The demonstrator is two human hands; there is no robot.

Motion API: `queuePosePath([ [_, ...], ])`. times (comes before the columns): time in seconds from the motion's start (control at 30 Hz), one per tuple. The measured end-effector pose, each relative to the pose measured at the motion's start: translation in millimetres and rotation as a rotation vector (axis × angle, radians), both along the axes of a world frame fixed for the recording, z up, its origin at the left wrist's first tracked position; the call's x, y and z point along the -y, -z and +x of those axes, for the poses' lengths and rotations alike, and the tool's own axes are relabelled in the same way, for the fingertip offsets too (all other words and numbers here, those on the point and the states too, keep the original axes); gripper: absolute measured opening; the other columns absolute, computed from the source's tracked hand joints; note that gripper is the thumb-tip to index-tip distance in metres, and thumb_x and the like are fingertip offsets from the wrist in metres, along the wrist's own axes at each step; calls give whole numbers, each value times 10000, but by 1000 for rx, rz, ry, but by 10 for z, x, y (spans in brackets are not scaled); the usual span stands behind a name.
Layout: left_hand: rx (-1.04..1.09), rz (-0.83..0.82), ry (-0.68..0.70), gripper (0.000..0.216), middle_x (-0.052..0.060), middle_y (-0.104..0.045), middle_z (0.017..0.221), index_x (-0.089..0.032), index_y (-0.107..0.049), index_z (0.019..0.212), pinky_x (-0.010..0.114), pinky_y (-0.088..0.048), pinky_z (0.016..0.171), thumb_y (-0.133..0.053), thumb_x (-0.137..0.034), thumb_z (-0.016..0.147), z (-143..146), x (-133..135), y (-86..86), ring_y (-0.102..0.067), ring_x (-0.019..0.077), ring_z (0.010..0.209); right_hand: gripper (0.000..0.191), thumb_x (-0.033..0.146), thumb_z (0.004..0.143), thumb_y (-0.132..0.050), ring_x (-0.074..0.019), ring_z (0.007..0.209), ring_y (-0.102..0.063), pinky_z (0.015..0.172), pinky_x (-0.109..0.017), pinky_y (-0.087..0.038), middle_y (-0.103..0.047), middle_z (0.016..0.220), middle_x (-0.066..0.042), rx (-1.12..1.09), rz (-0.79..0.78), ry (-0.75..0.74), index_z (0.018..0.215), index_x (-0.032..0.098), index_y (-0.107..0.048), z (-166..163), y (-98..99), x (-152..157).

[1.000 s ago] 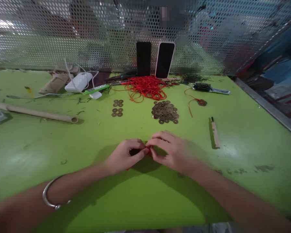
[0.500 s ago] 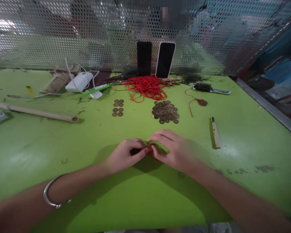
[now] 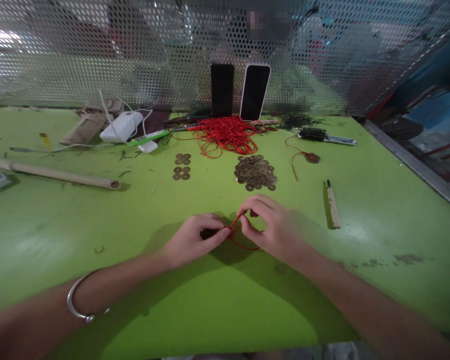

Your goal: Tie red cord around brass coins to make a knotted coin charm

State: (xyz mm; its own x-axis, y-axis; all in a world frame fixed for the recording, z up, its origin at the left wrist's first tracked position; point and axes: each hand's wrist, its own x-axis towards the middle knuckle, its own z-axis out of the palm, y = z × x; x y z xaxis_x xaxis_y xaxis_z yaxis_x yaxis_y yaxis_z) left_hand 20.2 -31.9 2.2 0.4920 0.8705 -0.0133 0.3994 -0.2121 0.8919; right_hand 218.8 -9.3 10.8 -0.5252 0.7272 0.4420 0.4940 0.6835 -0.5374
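Note:
My left hand (image 3: pixel 193 239) rests on the green table (image 3: pixel 225 305) with its fingers pinched on a thin red string (image 3: pixel 237 235). My right hand (image 3: pixel 270 226) is just to its right, thumb and forefinger pinching the same string a little higher, so a short stretch runs between both hands and a loop trails onto the table below. Something dark sits under my left fingers; I cannot make it out. A silver bangle (image 3: pixel 77 302) is on my left wrist.
Beyond my hands lie a heap of brown holed coins (image 3: pixel 255 173), a small group of coins (image 3: pixel 182 166), a tangle of red string (image 3: pixel 227 134), a coin on a red string (image 3: pixel 310 157), a hairbrush (image 3: pixel 324 136), two upright phones (image 3: pixel 240 91), a stick (image 3: pixel 332 204), a bamboo tube (image 3: pixel 52 173) and a white charger (image 3: pixel 122 126).
My right hand has lifted and moved slightly right and away from my left, drawing the red string out between them. My left hand has stayed put.

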Motion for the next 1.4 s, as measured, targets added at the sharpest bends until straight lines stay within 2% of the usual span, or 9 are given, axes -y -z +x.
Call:
queuePosePath([
  [0.13,14,2,5,234,15,-590,702,-128,-647,716,204,-397,584,-507,-237,869,6,-4,2,-505,97,624,166,126,814,-545,-170,860,-559,770,-308,-464,-641,912,-52,37,59,-99,971,156,-588,-14,-8,-14],
  [0.23,1,2,24,228,30,-612,727,-123,-656,760,220,-418,625,-494,-234,874,4,-7,5,-532,111,665,94,175,849,-550,-174,831,-544,744,-315,-456,-637,893,-55,102,85,-148,919,150,-609,-19,-1,-14],
  [0.5,-27,8,2,283,17,-581,697,-125,-638,706,214,-395,590,-486,-285,884,-5,-15,16,-509,104,633,83,187,897,-502,-174,831,-544,744,-321,-444,-623,879,-56,113,35,-125,891,155,-577,-14,-2,-16],
  [0.7,-55,46,3,285,17,-580,655,-132,-654,699,220,-392,582,-494,-286,878,-6,-16,12,-507,110,617,77,187,910,-467,-148,778,-553,683,-279,-458,-583,861,-48,-75,-150,-14,880,171,-536,-13,12,-28],
  [0.83,-55,38,27,249,33,-624,695,-140,-688,768,228,-410,597,-500,-267,870,1,-17,7,-534,123,647,148,312,929,-448,-127,691,-558,618,-261,-466,-558,784,-19,-298,-411,76,923,177,-509,7,90,-75],
  [0.97,-48,21,30,259,37,-631,703,-143,-694,783,232,-423,611,-486,-267,877,6,-14,-3,-548,128,658,204,388,912,-470,-106,641,-563,589,-245,-473,-545,770,4,-498,-651,63,943,187,-491,14,146,-107],
  [1.17,-44,51,42,165,45,-663,775,-140,-691,855,239,-450,658,-548,-213,819,16,-2,-22,-580,139,706,204,390,895,-506,-88,601,-551,574,-225,-478,-547,739,18,-624,-716,93,921,188,-505,-1,161,-121],
  [1.3,-27,6,-9,166,52,-673,813,-139,-696,874,238,-457,657,-562,-204,802,18,1,-23,-594,142,721,212,396,887,-522,-86,606,-560,583,-225,-482,-565,764,11,-682,-729,94,925,187,-522,11,166,-144],
  [1.4,21,-52,-79,180,49,-660,784,-138,-693,868,233,-446,623,-558,-246,817,11,-5,3,-577,140,699,272,432,905,-477,-106,655,-581,614,-245,-490,-592,808,-15,-588,-745,53,982,179,-543,31,125,-146],
])
